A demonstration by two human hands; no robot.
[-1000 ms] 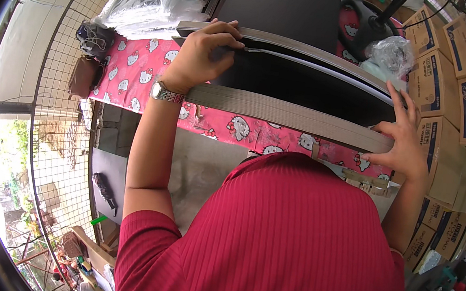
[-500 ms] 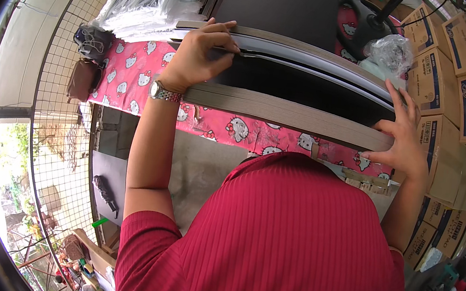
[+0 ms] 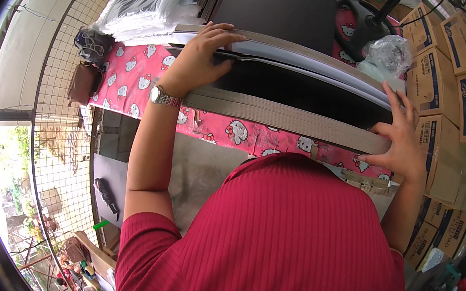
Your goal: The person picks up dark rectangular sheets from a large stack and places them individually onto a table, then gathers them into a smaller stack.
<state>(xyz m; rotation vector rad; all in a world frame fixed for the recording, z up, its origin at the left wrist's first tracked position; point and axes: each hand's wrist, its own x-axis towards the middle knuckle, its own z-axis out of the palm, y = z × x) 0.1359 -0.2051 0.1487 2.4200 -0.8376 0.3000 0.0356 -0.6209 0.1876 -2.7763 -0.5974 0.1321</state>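
Note:
Across the table in front of me lie grey-edged black boards [image 3: 308, 99], parted into a near stack [image 3: 283, 116] and a raised far stack [image 3: 314, 52]. White and black sheet edges [image 3: 289, 65] show under the far stack. My left hand [image 3: 200, 60], with a watch on its wrist, hooks its fingers over the far stack's left end, thumb lower in the gap. At the right end, my right hand [image 3: 400, 137] has its upper fingers on the far stack and its thumb at the near stack's corner. Its fingers are spread around the board ends.
A pink patterned cloth [image 3: 240, 132] covers the table. Beyond the stacks lie a large black board [image 3: 279, 6] and plastic-wrapped sheets [image 3: 151, 4]. Cardboard boxes [image 3: 438, 153] are piled at right, near a black round base [image 3: 364, 25] and crumpled clear plastic [image 3: 390, 53]. Wire mesh [image 3: 67, 119] stands at left.
My left fingers have stretched further over the far stack's edge, the thumb moving slightly away from them. My right hand has shifted only slightly. Both stacks stay almost in place.

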